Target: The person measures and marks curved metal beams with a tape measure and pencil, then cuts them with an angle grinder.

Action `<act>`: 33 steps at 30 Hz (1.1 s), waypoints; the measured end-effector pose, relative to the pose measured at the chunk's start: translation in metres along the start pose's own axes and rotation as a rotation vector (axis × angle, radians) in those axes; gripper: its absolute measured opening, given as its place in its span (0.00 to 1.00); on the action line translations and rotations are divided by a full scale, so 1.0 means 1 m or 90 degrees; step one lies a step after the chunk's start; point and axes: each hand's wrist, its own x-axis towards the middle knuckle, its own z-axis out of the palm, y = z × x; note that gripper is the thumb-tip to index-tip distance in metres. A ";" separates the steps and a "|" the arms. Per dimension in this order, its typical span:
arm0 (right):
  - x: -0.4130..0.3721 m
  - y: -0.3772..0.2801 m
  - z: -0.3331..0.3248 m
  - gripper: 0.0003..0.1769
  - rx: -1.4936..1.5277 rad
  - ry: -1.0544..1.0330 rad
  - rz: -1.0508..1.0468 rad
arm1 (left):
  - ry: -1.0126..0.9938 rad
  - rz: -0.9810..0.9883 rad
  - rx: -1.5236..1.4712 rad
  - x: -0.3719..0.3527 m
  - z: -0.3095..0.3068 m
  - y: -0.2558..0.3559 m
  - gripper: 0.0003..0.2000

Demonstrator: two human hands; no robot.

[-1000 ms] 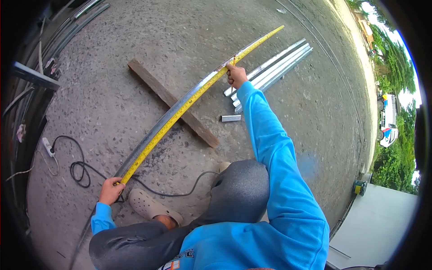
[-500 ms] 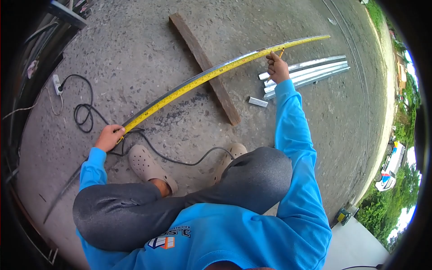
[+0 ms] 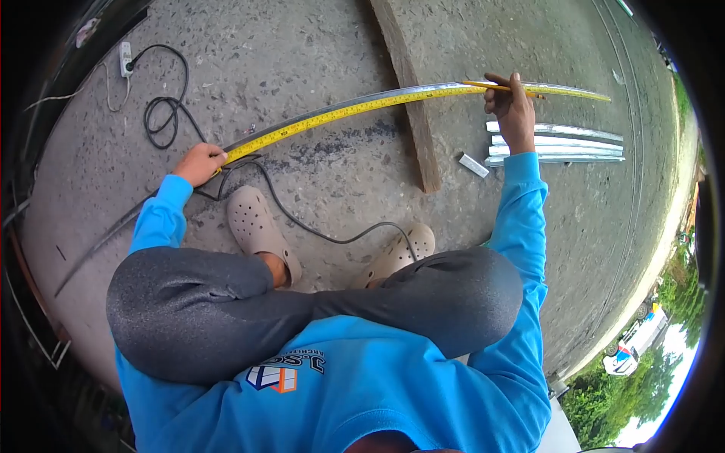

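Observation:
A yellow tape measure [image 3: 325, 118] is stretched along a long, thin metal bar [image 3: 302, 115] that looks curved through the wide lens. At its near left end, my left hand [image 3: 198, 164] is closed on the tape, pressing it to the bar. My right hand [image 3: 516, 117] is over the far right part of the tape, pinching a yellow pencil [image 3: 477, 84] whose end lies over the bar. Under the bar runs a brown length of lumber [image 3: 411, 98], set crosswise on the concrete.
Several silver metal pieces [image 3: 559, 142] lie right of my right hand, with a short offcut [image 3: 474, 165] beside them. A black cord [image 3: 302, 224] loops from a white power strip [image 3: 125, 60] past my clogs [image 3: 257, 223]. A vehicle [image 3: 638, 340] stands at far right.
My right hand has turned, and the pencil now lies nearly level across the bar instead of pointing upward. My left hand keeps its hold. The whole view has shifted and rotated slightly.

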 end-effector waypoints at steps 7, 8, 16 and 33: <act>0.005 0.023 0.051 0.20 -0.147 -0.136 -0.054 | 0.017 -0.008 0.046 -0.010 -0.003 0.012 0.19; 0.004 0.023 0.061 0.18 -0.149 -0.160 -0.040 | 0.015 -0.011 0.041 -0.010 -0.003 0.011 0.19; -0.002 0.047 0.139 0.22 -0.196 -0.270 -0.005 | -0.010 -0.057 0.029 -0.012 -0.007 -0.007 0.20; -0.010 0.082 0.199 0.19 -0.345 -0.401 -0.092 | 0.019 -0.081 0.099 -0.013 -0.007 -0.026 0.17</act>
